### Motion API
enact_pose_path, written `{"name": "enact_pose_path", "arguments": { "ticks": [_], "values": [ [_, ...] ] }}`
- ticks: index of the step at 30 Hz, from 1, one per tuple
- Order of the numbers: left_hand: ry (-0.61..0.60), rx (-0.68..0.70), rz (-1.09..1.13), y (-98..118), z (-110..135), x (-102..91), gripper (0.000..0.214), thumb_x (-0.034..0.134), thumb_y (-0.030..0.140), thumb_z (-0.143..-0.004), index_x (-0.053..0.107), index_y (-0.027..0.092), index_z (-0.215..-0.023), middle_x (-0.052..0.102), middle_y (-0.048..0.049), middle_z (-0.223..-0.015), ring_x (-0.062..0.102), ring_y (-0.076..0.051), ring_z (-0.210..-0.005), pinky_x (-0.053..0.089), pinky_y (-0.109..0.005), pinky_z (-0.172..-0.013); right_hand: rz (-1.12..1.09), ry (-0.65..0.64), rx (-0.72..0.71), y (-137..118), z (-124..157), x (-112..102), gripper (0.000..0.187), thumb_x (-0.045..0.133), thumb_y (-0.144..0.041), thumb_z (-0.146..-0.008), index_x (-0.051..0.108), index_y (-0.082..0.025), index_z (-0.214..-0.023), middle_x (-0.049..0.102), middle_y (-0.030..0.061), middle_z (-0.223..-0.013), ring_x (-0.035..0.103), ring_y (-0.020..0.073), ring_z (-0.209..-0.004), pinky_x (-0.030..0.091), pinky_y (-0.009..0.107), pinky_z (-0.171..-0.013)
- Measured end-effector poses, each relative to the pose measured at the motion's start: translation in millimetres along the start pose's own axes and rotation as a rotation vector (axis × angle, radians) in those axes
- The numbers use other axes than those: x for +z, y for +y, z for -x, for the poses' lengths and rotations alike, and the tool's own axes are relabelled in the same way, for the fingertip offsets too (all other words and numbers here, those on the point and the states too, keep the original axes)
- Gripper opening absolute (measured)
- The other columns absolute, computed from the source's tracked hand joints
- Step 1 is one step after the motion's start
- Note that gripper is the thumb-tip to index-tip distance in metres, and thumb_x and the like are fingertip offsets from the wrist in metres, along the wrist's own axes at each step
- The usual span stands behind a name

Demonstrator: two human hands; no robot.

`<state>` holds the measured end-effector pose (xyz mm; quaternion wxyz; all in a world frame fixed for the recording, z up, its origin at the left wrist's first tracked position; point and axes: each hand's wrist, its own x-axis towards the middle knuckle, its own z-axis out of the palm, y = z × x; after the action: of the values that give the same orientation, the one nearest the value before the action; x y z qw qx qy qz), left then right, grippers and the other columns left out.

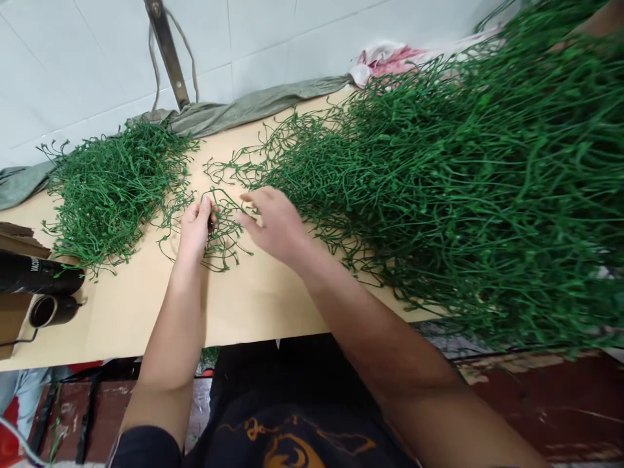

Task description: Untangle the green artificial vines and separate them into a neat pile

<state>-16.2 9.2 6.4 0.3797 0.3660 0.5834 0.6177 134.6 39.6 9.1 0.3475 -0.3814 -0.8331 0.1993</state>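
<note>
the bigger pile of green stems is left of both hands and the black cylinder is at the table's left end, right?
Wrong side: the head view shows the bigger pile to the right of the left hand and right hand. The black cylinder is at the left end of the table.

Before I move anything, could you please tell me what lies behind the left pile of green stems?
Grey-green cloth shows at both sides behind the left pile, with white tiled wall beyond. The left pile itself hides whether the cloth runs unbroken between.
</note>
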Motion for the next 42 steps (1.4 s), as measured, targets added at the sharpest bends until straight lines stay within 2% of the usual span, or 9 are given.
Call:
{"name": "enact_pose_path", "arguments": {
  "ticks": [4, 7, 16, 23, 28, 30, 33, 38, 42],
  "values": [
    [-0.064, 0.053, -0.065, -3, 2, 2.6, 0.03, 0.053, 0.038, -0.08, 0.048, 0.016, -0.061, 0.041, 0.0054, -0.047, 0.037, -0.004, -0.041, 0.029, -0.017, -0.041, -0.037, -0.069, -0.014, -17, -4, 14, 0.011, 0.047, -0.025, -0.08, 0.052, -0.017, -0.074, 0.059, 0.0087, -0.08, 0.049, 0.0194, -0.078, 0.037, 0.032, -0.074],
    [-0.057, 0.105, -0.089, -6, -1, 0.6, 0.03, 0.051, 0.038, -0.081, 0.048, 0.016, -0.061, 0.039, 0.0052, -0.048, 0.034, -0.004, -0.042, 0.027, -0.018, -0.042, -0.105, -0.111, 0.041, -19, -2, 11, 0.021, 0.043, -0.021, -0.08, 0.037, -0.02, -0.06, 0.048, 0.0017, -0.063, 0.04, 0.014, -0.063, 0.031, 0.027, -0.063],
    [0.078, 0.241, -0.159, -14, -10, -8.5, 0.032, 0.048, 0.038, -0.083, 0.044, 0.017, -0.059, 0.038, 0.004, -0.054, 0.031, -0.005, -0.048, 0.027, -0.018, -0.046, -0.264, -0.248, -0.031, -32, 17, -2, 0.03, 0.042, -0.019, -0.078, 0.022, -0.02, -0.056, 0.032, -0.0027, -0.055, 0.033, 0.0111, -0.057, 0.025, 0.025, -0.057],
    [0.458, 0.064, -0.01, -11, -29, -37.9, 0.036, 0.046, 0.049, -0.081, 0.039, 0.018, -0.064, 0.034, 0.0069, -0.052, 0.029, -0.004, -0.043, 0.024, -0.02, -0.042, -0.383, -0.354, -0.421, -48, 36, -27, 0.025, 0.037, -0.021, -0.085, 0.034, -0.019, -0.06, 0.042, -0.0001, -0.06, 0.038, 0.0119, -0.063, 0.035, 0.026, -0.065],
    [0.238, 0.025, 0.141, 3, -17, -32.0, 0.04, 0.053, 0.057, -0.073, 0.042, 0.019, -0.069, 0.038, 0.0061, -0.054, 0.037, -0.004, -0.043, 0.025, -0.019, -0.04, -0.02, 0.119, 0.209, 24, 20, -53, 0.016, 0.047, -0.03, -0.081, 0.051, -0.019, -0.069, 0.049, 0.0018, -0.062, 0.044, 0.0151, -0.062, 0.036, 0.031, -0.062],
    [0.162, 0.011, 0.189, 5, -13, -24.7, 0.037, 0.056, 0.054, -0.073, 0.045, 0.018, -0.068, 0.04, 0.0056, -0.054, 0.039, -0.004, -0.043, 0.026, -0.018, -0.038, 0.124, 0.231, 0.317, 52, 16, -58, 0.014, 0.052, -0.03, -0.077, 0.057, -0.018, -0.083, 0.052, 0.0037, -0.065, 0.05, 0.0199, -0.07, 0.038, 0.036, -0.069],
    [0.084, -0.014, 0.228, 5, -10, -16.4, 0.031, 0.057, 0.047, -0.075, 0.049, 0.018, -0.069, 0.044, 0.005, -0.054, 0.041, -0.003, -0.042, 0.028, -0.016, -0.037, 0.138, 0.25, 0.28, 59, 15, -53, 0.027, 0.053, -0.031, -0.077, 0.058, -0.016, -0.099, 0.057, 0.0073, -0.074, 0.053, 0.0233, -0.079, 0.041, 0.041, -0.075],
    [-0.095, -0.052, 0.22, 8, -1, -9.5, 0.02, 0.061, 0.036, -0.075, 0.054, 0.018, -0.074, 0.052, 0.0037, -0.061, 0.046, -0.002, -0.046, 0.032, -0.013, -0.039, -0.163, 0.059, 0.074, 4, 11, -19, 0.038, 0.053, -0.034, -0.077, 0.055, -0.012, -0.108, 0.058, 0.0117, -0.095, 0.054, 0.0183, -0.079, 0.045, 0.034, -0.071],
    [-0.179, -0.049, 0.193, 9, 5, -6.2, 0.019, 0.065, 0.033, -0.072, 0.055, 0.018, -0.077, 0.056, 0.0029, -0.065, 0.049, -0.003, -0.05, 0.039, -0.014, -0.045, -0.284, -0.027, 0.088, -19, -3, 6, 0.039, 0.057, -0.032, -0.074, 0.052, -0.01, -0.106, 0.057, 0.0114, -0.099, 0.052, 0.0146, -0.075, 0.042, 0.029, -0.067]
  ]
}}
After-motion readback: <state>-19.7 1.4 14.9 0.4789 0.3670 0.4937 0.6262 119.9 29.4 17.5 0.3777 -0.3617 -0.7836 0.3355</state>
